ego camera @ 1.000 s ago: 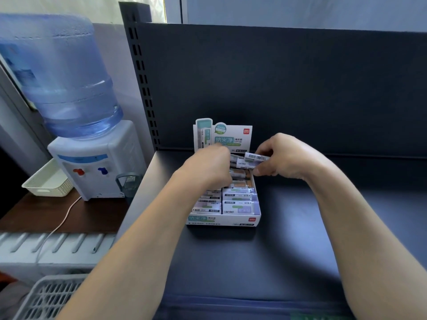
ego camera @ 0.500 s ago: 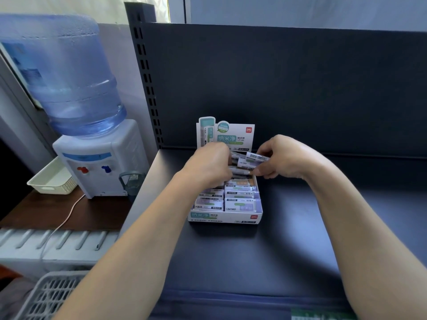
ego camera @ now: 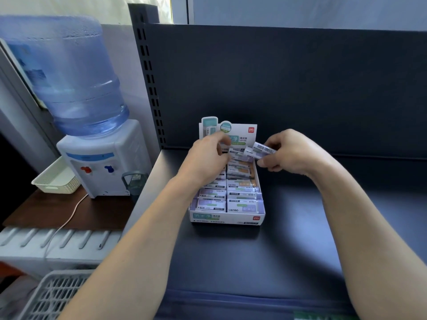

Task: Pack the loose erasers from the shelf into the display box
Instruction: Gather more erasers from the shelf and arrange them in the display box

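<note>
Most of the frame is being taken up by the dark shelf [ego camera: 300,227], with a water dispenser [ego camera: 97,158] being shown off it at the left edge. The display box [ego camera: 227,219] is being kept on the shelf at the centre of the frame, its header card [ego camera: 245,130] standing upright at the far end. Both rows are being filled up to the front wall by packed erasers [ego camera: 242,203], laid crosswise. The far end is being hidden under the hands.

Just right of centre, the right hand [ego camera: 293,155] is being held above the box's far right corner, its fingers curled round a small cluster of loose erasers [ego camera: 262,149]; at least two are being shown. Their long axes are being pointed left and slightly down in the frame, toward the left hand [ego camera: 205,160], which is being held over the far left of the box with bent fingers. Whether those fingertips are pinching the cluster's near end cannot be told.

The coming move is being judged to turn on one relation: any free slot is lying directly beneath the held erasers, whose axis is being matched to the crosswise rows, so only a short lowering is being called for, the right hand being nearer.
</note>
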The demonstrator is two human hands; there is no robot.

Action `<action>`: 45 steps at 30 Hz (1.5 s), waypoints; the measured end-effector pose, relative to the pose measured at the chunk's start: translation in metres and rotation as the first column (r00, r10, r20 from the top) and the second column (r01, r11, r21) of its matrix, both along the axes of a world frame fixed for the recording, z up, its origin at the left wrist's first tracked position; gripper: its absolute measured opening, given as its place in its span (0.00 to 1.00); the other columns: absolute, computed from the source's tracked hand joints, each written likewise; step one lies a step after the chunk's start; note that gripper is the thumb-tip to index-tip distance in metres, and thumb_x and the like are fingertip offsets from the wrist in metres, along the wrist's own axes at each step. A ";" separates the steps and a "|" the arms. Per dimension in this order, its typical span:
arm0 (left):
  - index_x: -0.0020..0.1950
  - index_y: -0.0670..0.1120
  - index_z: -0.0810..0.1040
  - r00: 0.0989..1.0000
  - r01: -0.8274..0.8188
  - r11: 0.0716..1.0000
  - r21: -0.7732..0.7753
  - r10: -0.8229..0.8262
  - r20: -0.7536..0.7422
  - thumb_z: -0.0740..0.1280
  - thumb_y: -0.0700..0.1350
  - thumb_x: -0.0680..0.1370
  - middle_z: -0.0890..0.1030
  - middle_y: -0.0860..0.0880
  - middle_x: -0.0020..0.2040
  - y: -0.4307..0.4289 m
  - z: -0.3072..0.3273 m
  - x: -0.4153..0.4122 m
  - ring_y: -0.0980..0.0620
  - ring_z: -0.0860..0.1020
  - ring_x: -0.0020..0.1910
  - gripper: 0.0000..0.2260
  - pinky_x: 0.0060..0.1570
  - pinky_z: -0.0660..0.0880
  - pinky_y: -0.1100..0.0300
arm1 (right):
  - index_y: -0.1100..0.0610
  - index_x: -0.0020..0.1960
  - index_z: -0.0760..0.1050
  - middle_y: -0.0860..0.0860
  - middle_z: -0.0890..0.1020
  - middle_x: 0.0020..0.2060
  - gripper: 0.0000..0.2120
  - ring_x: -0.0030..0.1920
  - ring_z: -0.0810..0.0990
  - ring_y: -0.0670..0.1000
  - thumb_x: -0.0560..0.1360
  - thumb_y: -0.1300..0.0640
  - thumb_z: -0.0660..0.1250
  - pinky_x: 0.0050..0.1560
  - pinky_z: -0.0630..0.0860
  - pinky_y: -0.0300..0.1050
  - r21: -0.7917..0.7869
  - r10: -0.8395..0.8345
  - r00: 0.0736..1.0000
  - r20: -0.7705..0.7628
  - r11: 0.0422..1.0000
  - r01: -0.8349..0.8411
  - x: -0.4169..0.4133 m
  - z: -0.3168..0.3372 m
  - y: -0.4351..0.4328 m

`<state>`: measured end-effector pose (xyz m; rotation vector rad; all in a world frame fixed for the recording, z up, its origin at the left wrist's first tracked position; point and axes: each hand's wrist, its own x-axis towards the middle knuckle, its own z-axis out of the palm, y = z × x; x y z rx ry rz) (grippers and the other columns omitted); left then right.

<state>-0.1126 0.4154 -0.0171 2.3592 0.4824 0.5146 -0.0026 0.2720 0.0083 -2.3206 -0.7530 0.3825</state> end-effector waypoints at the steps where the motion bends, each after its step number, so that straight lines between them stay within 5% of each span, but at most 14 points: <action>1: 0.59 0.49 0.77 1.000 0.008 0.999 0.044 -0.007 -0.012 0.66 0.43 0.77 0.77 0.53 0.47 -0.001 -0.001 0.001 0.53 0.75 0.46 0.10 0.45 0.72 0.62 | 0.58 0.43 0.80 0.53 0.83 0.37 0.05 0.32 0.81 0.48 0.69 0.61 0.75 0.43 0.80 0.46 0.007 -0.005 1.000 0.000 1.000 0.005 0.000 0.000 0.000; 4: 0.57 0.48 0.79 1.000 0.010 0.989 0.145 -0.006 -0.025 0.67 0.42 0.77 0.79 0.49 0.54 -0.003 0.000 0.004 0.50 0.76 0.53 0.10 0.53 0.74 0.57 | 0.58 0.43 0.80 0.54 0.84 0.39 0.05 0.33 0.82 0.49 0.69 0.61 0.74 0.44 0.81 0.47 0.014 -0.016 1.000 -0.004 1.000 0.016 0.000 0.000 0.000; 10: 0.39 0.49 0.79 0.994 0.058 0.995 0.085 -0.050 -0.094 0.69 0.39 0.73 0.81 0.52 0.46 -0.002 0.000 0.004 0.52 0.77 0.48 0.06 0.46 0.73 0.58 | 0.58 0.43 0.80 0.54 0.84 0.39 0.05 0.32 0.82 0.49 0.69 0.61 0.74 0.42 0.81 0.46 0.021 -0.026 1.000 0.005 0.999 0.026 0.000 0.000 0.000; 13: 0.46 0.47 0.78 0.994 0.038 0.992 0.124 -0.025 -0.102 0.70 0.41 0.73 0.80 0.51 0.48 -0.003 0.000 0.005 0.50 0.77 0.48 0.04 0.47 0.75 0.55 | 0.58 0.44 0.80 0.54 0.84 0.38 0.05 0.32 0.82 0.48 0.69 0.61 0.74 0.42 0.80 0.45 0.018 -0.022 1.000 0.007 1.000 0.022 -0.001 0.000 0.000; 18: 0.57 0.48 0.74 0.977 0.105 0.981 0.162 -0.071 -0.203 0.73 0.43 0.71 0.79 0.50 0.53 0.002 0.006 0.006 0.50 0.77 0.52 0.16 0.54 0.75 0.52 | 0.58 0.43 0.80 0.53 0.83 0.37 0.05 0.31 0.81 0.47 0.69 0.61 0.74 0.39 0.79 0.43 0.006 -0.010 1.000 0.006 1.000 0.010 -0.002 -0.002 0.003; 26: 0.56 0.49 0.75 0.983 0.075 0.982 0.173 -0.043 -0.181 0.73 0.42 0.71 0.80 0.51 0.55 0.000 0.003 0.009 0.49 0.76 0.55 0.16 0.55 0.75 0.50 | 0.56 0.39 0.78 0.52 0.82 0.35 0.06 0.30 0.80 0.47 0.68 0.63 0.74 0.32 0.76 0.37 -0.018 0.034 0.999 -0.011 0.999 -0.034 -0.009 -0.009 0.011; 32: 0.56 0.49 0.74 0.974 0.131 0.986 -0.104 -0.148 -0.173 0.71 0.35 0.69 0.78 0.51 0.53 0.005 0.007 0.000 0.53 0.77 0.51 0.18 0.45 0.75 0.64 | 0.59 0.45 0.77 0.53 0.81 0.37 0.07 0.31 0.80 0.49 0.69 0.65 0.74 0.32 0.77 0.38 0.004 0.029 0.999 -0.015 1.000 -0.028 -0.013 -0.013 0.015; 38: 0.51 0.47 0.72 0.986 0.035 0.993 -0.110 -0.052 -0.157 0.66 0.33 0.68 0.76 0.50 0.47 0.000 0.005 0.003 0.52 0.75 0.43 0.16 0.36 0.73 0.62 | 0.53 0.38 0.71 0.52 0.79 0.39 0.11 0.41 0.82 0.56 0.68 0.62 0.73 0.45 0.82 0.54 -0.047 0.028 0.994 0.107 0.999 -0.023 -0.017 -0.017 0.020; 45: 0.50 0.48 0.71 0.964 -0.007 0.997 -0.073 -0.013 -0.264 0.67 0.36 0.67 0.75 0.49 0.45 0.001 0.002 0.008 0.50 0.75 0.44 0.14 0.37 0.71 0.59 | 0.55 0.38 0.71 0.57 0.81 0.42 0.11 0.42 0.84 0.59 0.67 0.65 0.72 0.43 0.83 0.54 -0.032 0.013 0.996 0.086 0.999 -0.010 -0.018 -0.016 0.020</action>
